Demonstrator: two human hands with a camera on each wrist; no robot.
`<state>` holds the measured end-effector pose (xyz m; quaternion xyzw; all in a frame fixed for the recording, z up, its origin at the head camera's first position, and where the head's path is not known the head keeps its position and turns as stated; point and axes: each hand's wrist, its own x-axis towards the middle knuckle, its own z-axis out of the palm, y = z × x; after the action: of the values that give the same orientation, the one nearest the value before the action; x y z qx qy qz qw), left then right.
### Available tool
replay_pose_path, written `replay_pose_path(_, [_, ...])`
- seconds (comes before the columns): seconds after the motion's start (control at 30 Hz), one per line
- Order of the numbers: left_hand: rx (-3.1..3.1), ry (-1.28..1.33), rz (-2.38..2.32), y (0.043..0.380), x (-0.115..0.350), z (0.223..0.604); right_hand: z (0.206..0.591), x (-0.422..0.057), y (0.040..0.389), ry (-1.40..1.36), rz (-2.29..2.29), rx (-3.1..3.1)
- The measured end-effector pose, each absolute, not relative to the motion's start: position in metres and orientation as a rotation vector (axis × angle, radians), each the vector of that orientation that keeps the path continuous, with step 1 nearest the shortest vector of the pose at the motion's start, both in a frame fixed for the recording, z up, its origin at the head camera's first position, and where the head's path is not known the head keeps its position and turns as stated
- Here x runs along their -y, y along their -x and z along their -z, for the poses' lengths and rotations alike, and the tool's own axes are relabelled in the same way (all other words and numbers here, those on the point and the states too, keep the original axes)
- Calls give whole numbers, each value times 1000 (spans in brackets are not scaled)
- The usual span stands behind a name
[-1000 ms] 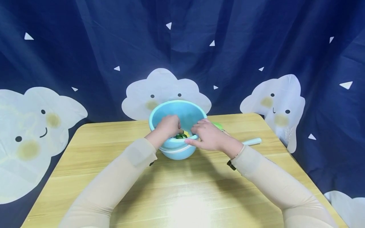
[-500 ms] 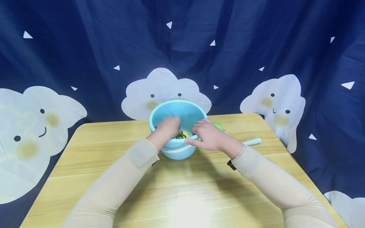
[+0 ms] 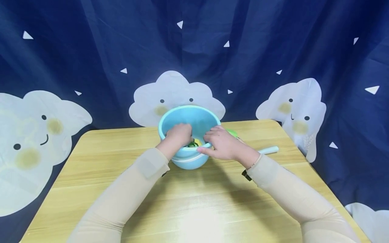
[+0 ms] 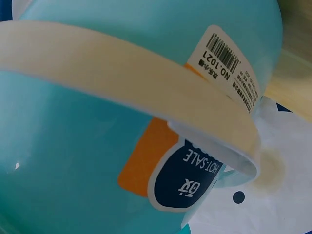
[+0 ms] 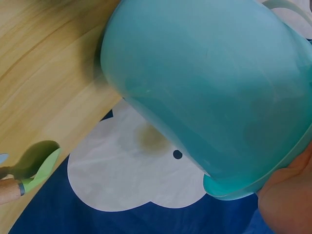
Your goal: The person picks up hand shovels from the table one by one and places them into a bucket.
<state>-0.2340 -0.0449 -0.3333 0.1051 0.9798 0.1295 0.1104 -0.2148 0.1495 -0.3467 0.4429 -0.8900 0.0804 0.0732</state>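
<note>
Blue bucket (image 3: 189, 163) is gripped at its rim (image 3: 189, 107) by right hand (image 3: 223, 144); left hand (image 3: 179, 132) inside, hold cannot be told. Placement barely changed; handling inside apparently unfinished.

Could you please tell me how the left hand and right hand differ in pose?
The left hand is inside the blue bucket, while the right hand holds its rim. The right hand's fingers bend over the rim, whereas the left hand's are mostly hidden. Both are bare and extend from pale sleeves.
</note>
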Motion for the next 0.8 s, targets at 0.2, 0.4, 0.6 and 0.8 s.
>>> replay_pose_path(0.2, [-2891, -320, -379, 234, 45, 332, 345, -149, 214, -1328, -241, 2676])
replay_pose_path(0.4, [-2911, -326, -431, 234, 47, 333, 346, -149, 214, -1340, -253, 2671])
replay_pose_path(0.6, [-2953, -359, -496, 235, 48, 334, 345, -148, 213, -1343, -251, 2680])
replay_pose_path(0.8, [-3029, -425, -566, 236, 48, 333, 343, -148, 213, -1336, -274, 2683])
